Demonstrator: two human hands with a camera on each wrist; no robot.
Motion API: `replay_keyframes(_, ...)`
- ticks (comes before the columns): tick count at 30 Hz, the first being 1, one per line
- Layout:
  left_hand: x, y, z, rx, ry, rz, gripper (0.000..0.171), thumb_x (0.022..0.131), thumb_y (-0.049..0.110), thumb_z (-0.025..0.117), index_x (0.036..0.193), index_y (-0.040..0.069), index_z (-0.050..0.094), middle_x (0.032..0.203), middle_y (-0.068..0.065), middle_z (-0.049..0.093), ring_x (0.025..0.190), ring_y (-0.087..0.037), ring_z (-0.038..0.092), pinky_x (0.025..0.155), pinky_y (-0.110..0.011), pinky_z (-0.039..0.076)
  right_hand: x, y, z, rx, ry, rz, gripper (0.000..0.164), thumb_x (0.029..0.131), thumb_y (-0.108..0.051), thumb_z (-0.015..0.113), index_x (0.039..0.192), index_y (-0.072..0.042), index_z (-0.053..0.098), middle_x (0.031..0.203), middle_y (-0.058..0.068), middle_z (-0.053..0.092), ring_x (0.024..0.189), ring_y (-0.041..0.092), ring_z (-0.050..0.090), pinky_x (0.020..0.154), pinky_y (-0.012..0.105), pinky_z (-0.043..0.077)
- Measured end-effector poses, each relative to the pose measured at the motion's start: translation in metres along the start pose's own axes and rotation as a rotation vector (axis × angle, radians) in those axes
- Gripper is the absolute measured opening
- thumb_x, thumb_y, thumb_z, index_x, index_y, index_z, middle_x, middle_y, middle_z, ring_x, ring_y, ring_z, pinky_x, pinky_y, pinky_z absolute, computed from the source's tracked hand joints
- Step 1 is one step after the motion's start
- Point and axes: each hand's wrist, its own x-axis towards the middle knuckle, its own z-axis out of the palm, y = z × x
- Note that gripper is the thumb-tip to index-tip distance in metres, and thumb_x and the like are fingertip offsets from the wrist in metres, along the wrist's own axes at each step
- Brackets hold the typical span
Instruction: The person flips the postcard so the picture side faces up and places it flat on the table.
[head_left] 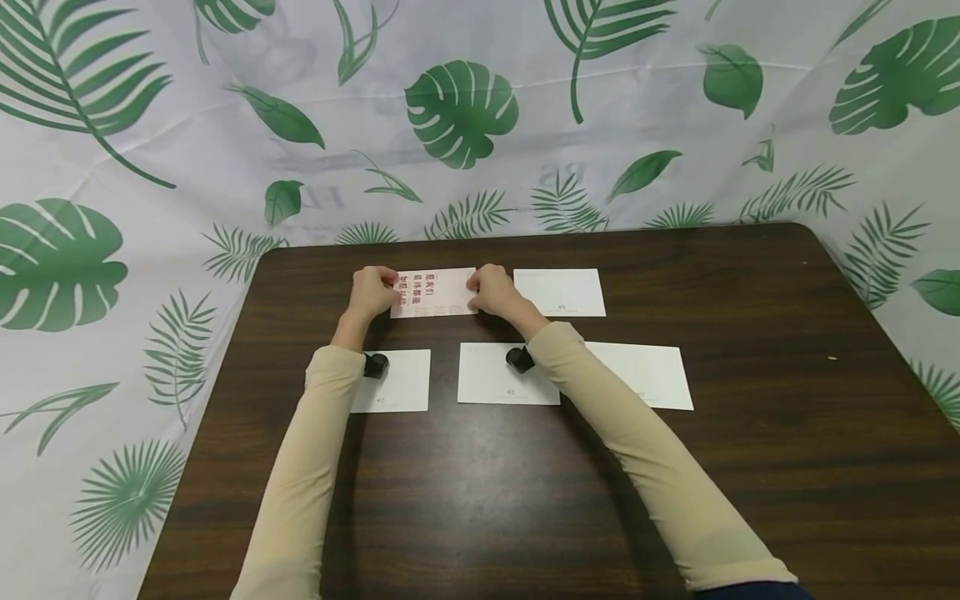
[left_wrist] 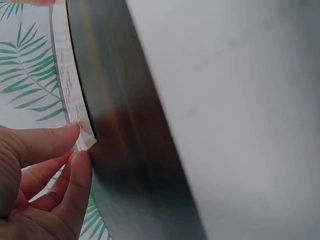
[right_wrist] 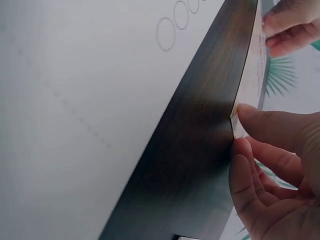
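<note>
Left hand (head_left: 371, 292) and right hand (head_left: 496, 290), both in narrow pinch, were beyond row of white cards (head_left: 487, 372) on worktop (head_left: 465, 500). Pink card (head_left: 447, 297) was between them, gripped at opposite short ends, long axis left to right, neither hand nearer. Red lettering (head_left: 430, 284) showed.

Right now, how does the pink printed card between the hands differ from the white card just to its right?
The pink printed card is pale pink with red characters; the white card is mostly blank, with a small mark near its lower edge. The left hand and right hand pinch the pink one, while the white one lies on the table. Both are rectangular.
</note>
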Motion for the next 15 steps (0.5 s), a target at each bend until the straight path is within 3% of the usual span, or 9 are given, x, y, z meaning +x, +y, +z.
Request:
replay_keyframes(1,0.000,0.001,0.000,0.004,-0.002,-0.005,0.033,0.076,-0.006,0.059,0.109,-0.010,0.063,0.104,-0.024,0.062,0.091,-0.032,0.056,0.079,-0.042,0.048,0.000,0.000,0.000,0.005,-0.006,-0.005,0.049,0.072,0.008,0.064,0.063,-0.012,0.020,0.062,0.000,0.013,0.057,0.013,0.012,0.059,0.027,0.016)
replay_keyframes(4,-0.001,0.002,0.000,0.018,0.000,-0.010,0.033,0.076,-0.006,0.060,0.109,-0.010,0.063,0.104,-0.023,0.062,0.091,-0.031,0.056,0.081,-0.041,0.048,0.000,-0.001,0.000,0.012,-0.003,-0.013,0.050,0.071,0.010,0.063,0.063,-0.012,0.019,0.060,-0.002,0.011,0.056,0.012,0.010,0.058,0.027,0.015)
replay_keyframes(7,-0.001,0.001,0.000,0.009,0.007,-0.011,0.032,0.077,-0.004,0.063,0.109,-0.011,0.063,0.104,-0.023,0.062,0.091,-0.031,0.056,0.081,-0.041,0.048,0.000,0.000,-0.001,0.008,0.002,-0.009,0.030,0.072,0.006,0.066,0.060,-0.007,0.043,0.061,0.000,0.029,0.058,0.014,0.024,0.057,0.025,0.023)
replay_keyframes(9,-0.001,0.001,0.000,-0.009,0.014,-0.013,0.032,0.078,-0.004,0.065,0.108,-0.012,0.062,0.103,-0.024,0.062,0.091,-0.031,0.056,0.080,-0.040,0.048,-0.001,0.003,-0.003,0.016,0.008,-0.003,0.007,0.074,0.002,0.069,0.076,-0.001,0.062,0.068,0.005,0.046,0.065,0.016,0.039,0.062,0.025,0.035)
replay_keyframes(11,0.000,0.001,0.000,-0.032,0.024,-0.015,0.031,0.078,-0.003,0.065,0.108,-0.012,0.063,0.103,-0.024,0.062,0.092,-0.031,0.056,0.081,-0.040,0.048,-0.001,0.006,-0.006,0.044,0.027,0.005,0.024,0.076,-0.002,0.071,0.100,0.003,0.068,0.084,0.011,0.060,0.079,0.020,0.051,0.074,0.028,0.045)
replay_keyframes(15,0.001,0.003,-0.003,-0.087,0.023,-0.016,0.030,0.080,-0.001,0.064,0.109,-0.011,0.063,0.103,-0.024,0.063,0.094,-0.032,0.057,0.084,-0.041,0.047,-0.002,0.013,-0.016,0.143,0.064,0.038,0.031,0.080,-0.005,0.071,0.108,0.006,0.065,0.095,0.016,0.062,0.089,0.025,0.056,0.080,0.034,0.047)
